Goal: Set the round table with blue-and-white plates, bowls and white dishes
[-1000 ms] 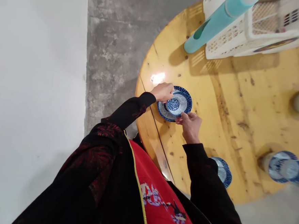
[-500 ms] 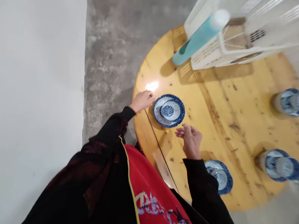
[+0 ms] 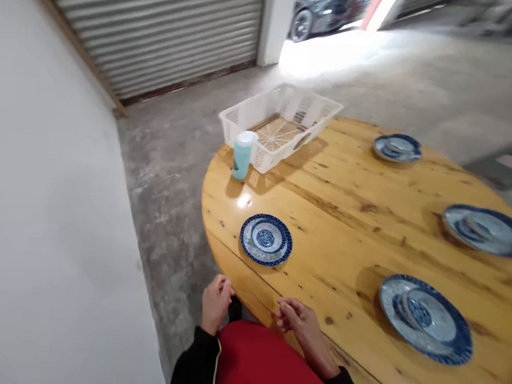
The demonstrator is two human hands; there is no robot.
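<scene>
My left hand (image 3: pixel 217 301) hovers just off the table's near left edge, its fingers curled in and nothing visible in them. Over the edge to its right is my right hand (image 3: pixel 301 325), loosely closed with bent fingers and also holding nothing I can see. Beyond both hands, apart from them, a blue-and-white plate (image 3: pixel 250 251) lies on the table with a small matching bowl (image 3: pixel 265 238) on it. Right of my right hand sits another patterned plate (image 3: pixel 455 349) bearing a bowl (image 3: pixel 431 315).
Farther along the round wooden table (image 3: pixel 349 245) are two more settings, a far plate (image 3: pixel 396 158) and a right-hand plate (image 3: pixel 505 236). A white plastic basket (image 3: pixel 264 160) and a light-blue cup-like container (image 3: pixel 241 159) stand at the back left. A white wall (image 3: pixel 53 213) rises at left.
My view has tilted up, bringing the whole basket, a shutter and a car into sight. Both hands have drawn back from beside the nearest plate towards my body.
</scene>
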